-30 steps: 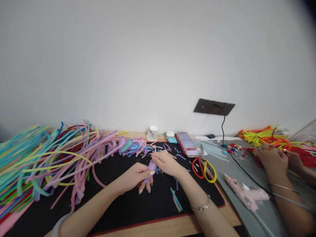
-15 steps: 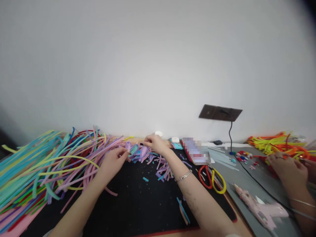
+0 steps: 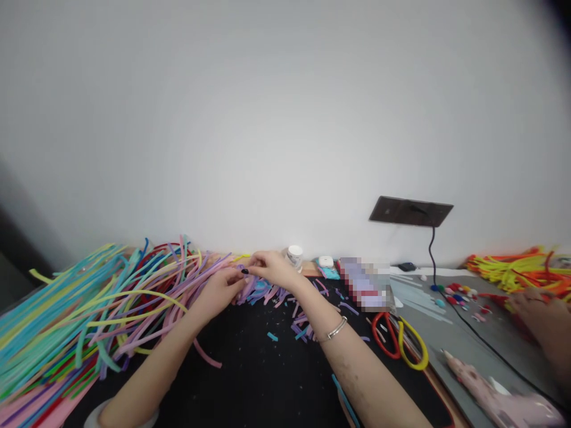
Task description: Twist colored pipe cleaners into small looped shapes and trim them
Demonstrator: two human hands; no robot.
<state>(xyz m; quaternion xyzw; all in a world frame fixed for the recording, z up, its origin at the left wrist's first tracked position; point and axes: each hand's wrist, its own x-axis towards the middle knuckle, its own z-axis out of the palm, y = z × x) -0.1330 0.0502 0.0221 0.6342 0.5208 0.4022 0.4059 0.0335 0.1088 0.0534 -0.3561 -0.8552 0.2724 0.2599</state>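
Fingers pinched, my left hand (image 3: 223, 291) is at the back edge of the black mat (image 3: 250, 380), over a purple fuzzy-stem piece (image 3: 248, 284). My right hand (image 3: 272, 268) meets it there, its dark-nailed fingertips pressed together against the left ones. What lies between the fingertips is too small and covered to make out. Short purple, pink and blue cut pieces (image 3: 272, 292) lie just beside and behind the hands. On the left spreads a big heap of long coloured fuzzy stems (image 3: 134, 303).
Scissors (image 3: 399, 342) with red and yellow handles lie right of my forearm, near a phone (image 3: 361, 285). A white cup (image 3: 294, 255) stands by the wall. Further right are a pink glue gun (image 3: 495, 392), a black cable, pom-poms (image 3: 459, 294) and another person's hand (image 3: 539, 315).
My two hands have come together, fingertips meeting; they were apart before. The view has shifted, so things appear further right. More of the white cup shows.
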